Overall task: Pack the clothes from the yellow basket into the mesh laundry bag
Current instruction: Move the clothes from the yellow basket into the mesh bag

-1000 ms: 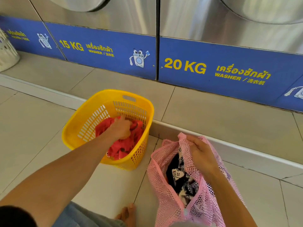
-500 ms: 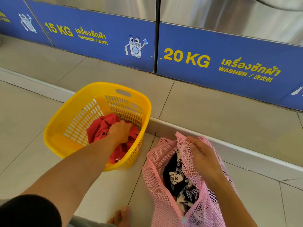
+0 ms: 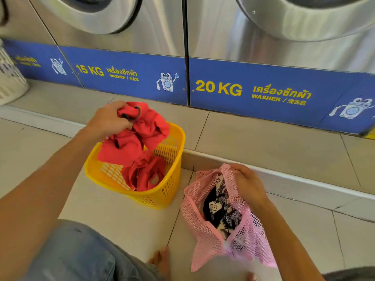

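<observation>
My left hand [image 3: 107, 120] grips a red garment [image 3: 140, 138] and holds it up above the yellow basket [image 3: 174, 159]; the cloth's lower end still hangs inside the basket. My right hand [image 3: 248, 185] pinches the rim of the pink mesh laundry bag [image 3: 249, 244], which stands on the floor to the right of the basket with its mouth open. Black-and-white patterned clothing [image 3: 221, 209] lies inside the bag.
Two steel washers with blue panels marked 15 KG [image 3: 121, 72] and 20 KG [image 3: 253, 92] stand on a raised tiled step [image 3: 263, 142] behind. A white basket [image 3: 10, 82] sits at the far left. My knee and bare foot [image 3: 160, 260] are at the bottom.
My left hand has closed on the red garment and lifted it up out of the basket. My right hand still holds the bag's mouth open.
</observation>
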